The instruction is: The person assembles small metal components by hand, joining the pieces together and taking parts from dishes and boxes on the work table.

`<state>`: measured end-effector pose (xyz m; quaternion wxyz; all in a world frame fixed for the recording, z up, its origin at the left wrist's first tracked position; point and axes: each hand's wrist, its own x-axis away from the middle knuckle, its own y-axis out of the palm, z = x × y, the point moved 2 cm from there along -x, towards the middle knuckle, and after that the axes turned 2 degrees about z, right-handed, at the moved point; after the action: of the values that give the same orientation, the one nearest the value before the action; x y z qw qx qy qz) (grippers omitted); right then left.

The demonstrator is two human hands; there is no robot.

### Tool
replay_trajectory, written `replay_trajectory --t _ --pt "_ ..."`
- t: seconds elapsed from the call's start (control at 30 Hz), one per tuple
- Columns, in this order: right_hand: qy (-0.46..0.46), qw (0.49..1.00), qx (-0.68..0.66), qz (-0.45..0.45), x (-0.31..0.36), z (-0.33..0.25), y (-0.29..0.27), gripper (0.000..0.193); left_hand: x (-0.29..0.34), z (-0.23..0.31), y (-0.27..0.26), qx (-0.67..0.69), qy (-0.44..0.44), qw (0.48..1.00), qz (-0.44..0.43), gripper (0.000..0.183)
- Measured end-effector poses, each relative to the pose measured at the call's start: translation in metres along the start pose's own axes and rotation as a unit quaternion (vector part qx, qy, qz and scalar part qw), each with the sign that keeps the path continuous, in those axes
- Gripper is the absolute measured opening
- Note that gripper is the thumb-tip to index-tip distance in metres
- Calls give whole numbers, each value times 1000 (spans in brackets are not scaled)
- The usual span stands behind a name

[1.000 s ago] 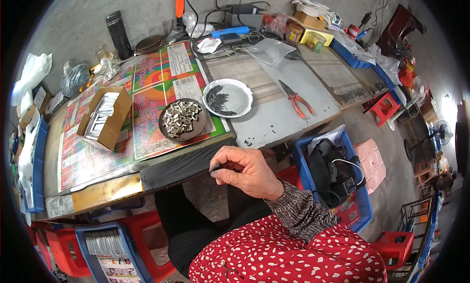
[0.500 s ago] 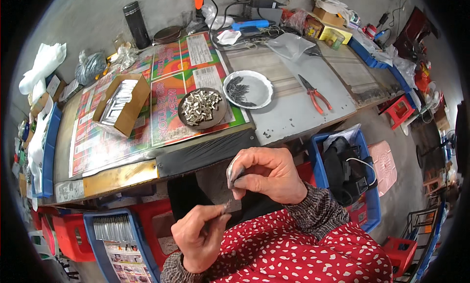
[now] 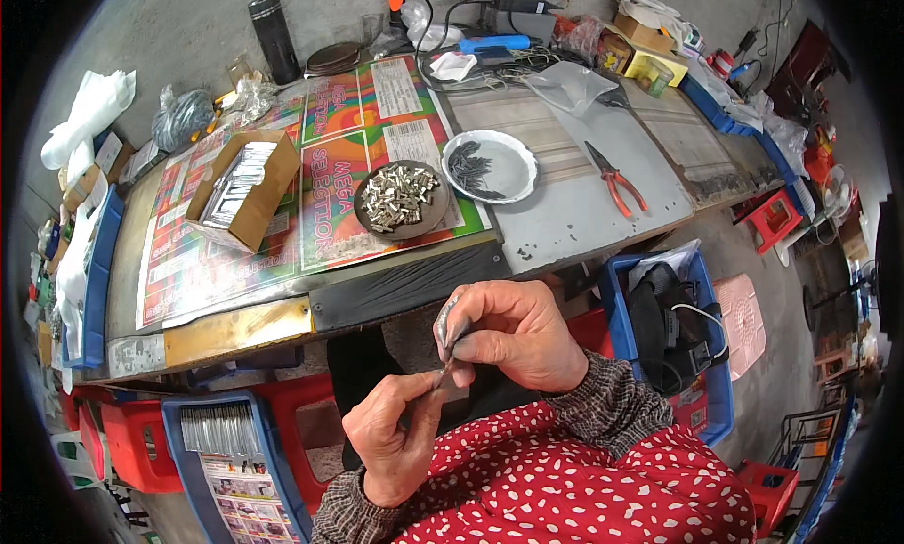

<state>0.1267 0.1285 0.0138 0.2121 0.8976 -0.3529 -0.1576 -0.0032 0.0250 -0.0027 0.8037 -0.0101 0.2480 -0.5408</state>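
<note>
In front of the table edge, above my lap, my hands meet fingertip to fingertip. My left hand (image 3: 394,433) is pinched closed, thumb against forefinger, on something thin and too small to name. My right hand (image 3: 516,332), also closed in a pinch, grips a small dark piece mostly hidden by its fingertips. On the table beyond stands a round dish (image 3: 403,229) heaped with short silvery metal cylinders (image 3: 400,197). To its right a white plate (image 3: 518,169) carries thin dark slivers (image 3: 468,170).
Red-handled pliers (image 3: 617,188) lie at the table's right. A cardboard box (image 3: 268,200) of slim packets stands left. Below the table are a blue bin (image 3: 172,440) of metal rods at left and a blue crate (image 3: 718,393) with a black bag at right. Cables (image 3: 508,65) clutter the back.
My left hand has moved up and right, bringing its fingertips against those of my right hand. My right hand stays nearly in place. The whole view has shifted slightly.
</note>
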Motion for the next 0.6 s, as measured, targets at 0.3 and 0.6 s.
replay_trajectory --t 0.3,0.6 --pt "11 997 72 -5 0 1 -3 8 2 -8 3 -2 19 1000 9 14" --pt "-25 980 199 -16 -2 -5 -6 7 -2 -6 10 -127 140 979 75 14"
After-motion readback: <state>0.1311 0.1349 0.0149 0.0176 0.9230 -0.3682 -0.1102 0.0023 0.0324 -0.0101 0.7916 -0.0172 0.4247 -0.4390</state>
